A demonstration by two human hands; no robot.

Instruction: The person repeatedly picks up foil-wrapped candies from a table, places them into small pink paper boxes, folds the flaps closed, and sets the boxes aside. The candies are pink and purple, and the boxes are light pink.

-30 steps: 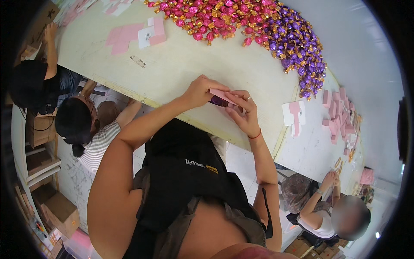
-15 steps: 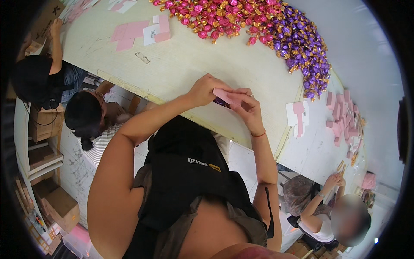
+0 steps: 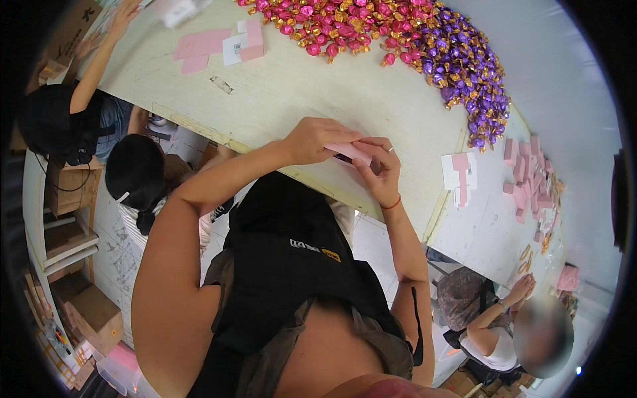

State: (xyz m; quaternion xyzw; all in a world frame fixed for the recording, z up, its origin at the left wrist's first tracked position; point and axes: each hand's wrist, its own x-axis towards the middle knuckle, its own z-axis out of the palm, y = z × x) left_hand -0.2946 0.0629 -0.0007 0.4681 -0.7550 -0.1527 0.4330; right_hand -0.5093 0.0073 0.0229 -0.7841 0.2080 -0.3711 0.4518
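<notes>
squarely between the left hand (image 3: 310, 140) and right hand (image 3: 383, 168), both grasping it, the small pink box (image 3: 342, 150) lies with its long axis running left to right above the surface (image 3: 292, 99).

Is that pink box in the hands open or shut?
Open: a dark gap shows along the near side of the pink box.

Pale table (image 3: 298, 93), pink sweets (image 3: 345, 30) heaped at the far side, purple sweets (image 3: 468, 79) adjoining, pink card (image 3: 202, 45) at left, pink boxes (image 3: 527, 176) piled at right.
</notes>
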